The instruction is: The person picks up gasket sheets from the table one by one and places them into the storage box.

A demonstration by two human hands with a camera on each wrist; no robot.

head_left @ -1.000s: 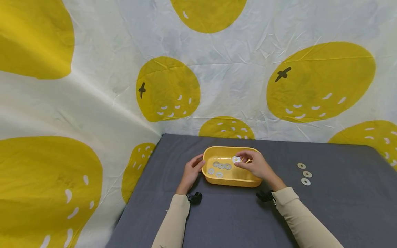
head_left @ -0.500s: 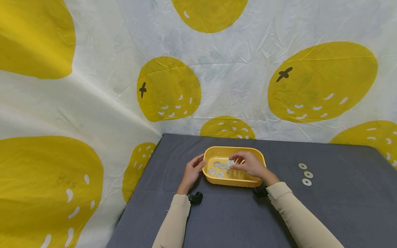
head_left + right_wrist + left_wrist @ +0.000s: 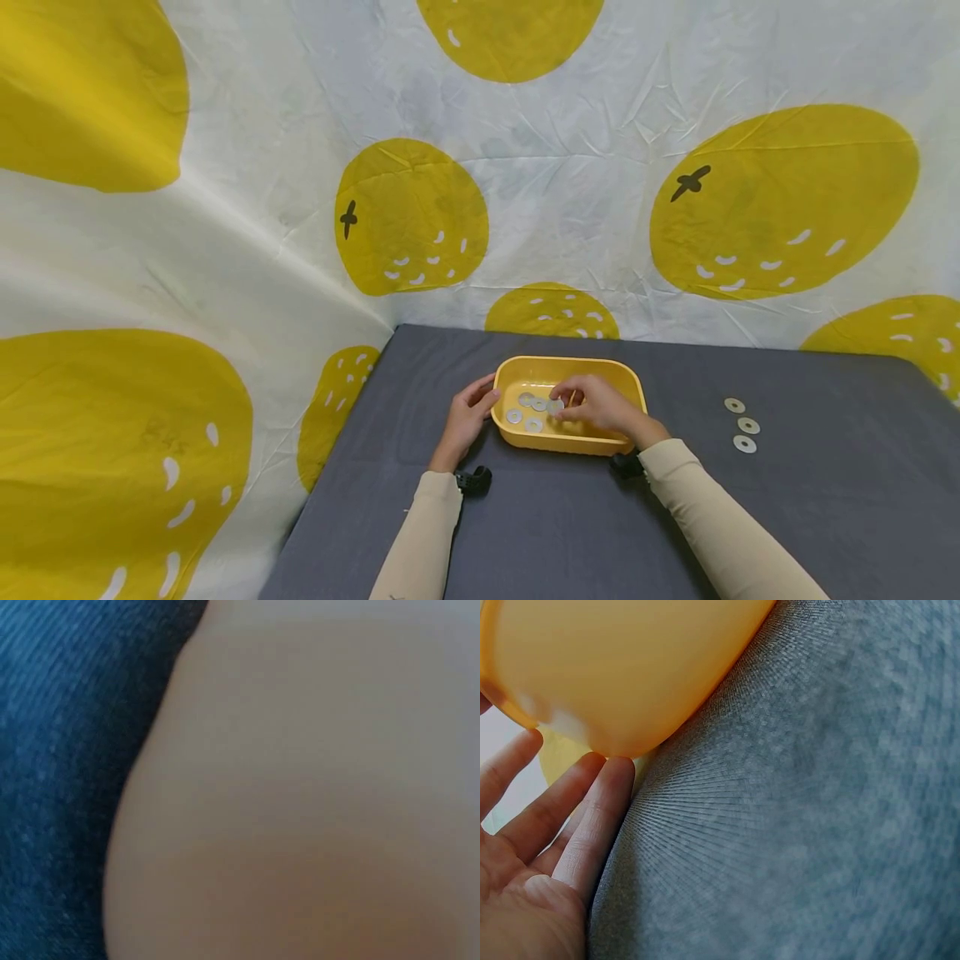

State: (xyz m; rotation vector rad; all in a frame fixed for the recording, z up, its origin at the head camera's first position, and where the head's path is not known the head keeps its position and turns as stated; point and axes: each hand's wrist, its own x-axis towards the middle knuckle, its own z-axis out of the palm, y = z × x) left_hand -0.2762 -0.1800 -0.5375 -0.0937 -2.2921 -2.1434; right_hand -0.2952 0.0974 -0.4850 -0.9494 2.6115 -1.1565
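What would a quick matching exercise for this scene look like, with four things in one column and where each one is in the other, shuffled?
Things:
1. left hand
2. right hand
3. three loose washers
4. yellow tray

Places:
A. lying in a row on the grey cloth, off to the right of the tray
B. inside the tray, at the washers there
C. against the tray's left outer wall, fingers straight
D. on the grey cloth, between the two hands

Pairs: 1-C, 2-B, 3-A, 4-D
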